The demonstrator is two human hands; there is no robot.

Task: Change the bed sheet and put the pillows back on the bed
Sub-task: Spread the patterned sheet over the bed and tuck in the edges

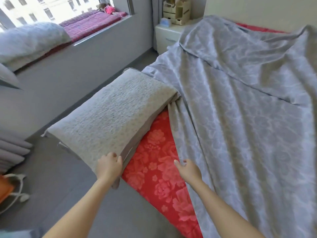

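Now the left grip (109, 166) curls round the grey pillow (111, 117) at the bed's edge. The right grip (188, 169), loosely spread and holding nothing, is just beside the grey sheet (240, 117) lying over the red cover (154, 162). A nightstand (165, 38) stands behind.

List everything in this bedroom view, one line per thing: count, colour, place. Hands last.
bed sheet: one, grey-blue patterned, spread rumpled, centre and right
floral cover: one, red, under the bed sheet, bared near left
textured pillow: one, grey, on the floral cover's left edge
window ledge: one, grey, upper left
soft pillow: one, pale grey-blue, on the window ledge
quilt: one, pink, on the window ledge
nightstand: one, white, past the bed sheet's far left corner
wooden organiser: one, pale, on the nightstand
folded fabric: one stack, grey, far left
left hand: one, grips the textured pillow's near end
right hand: one, open, at the bed sheet's edge
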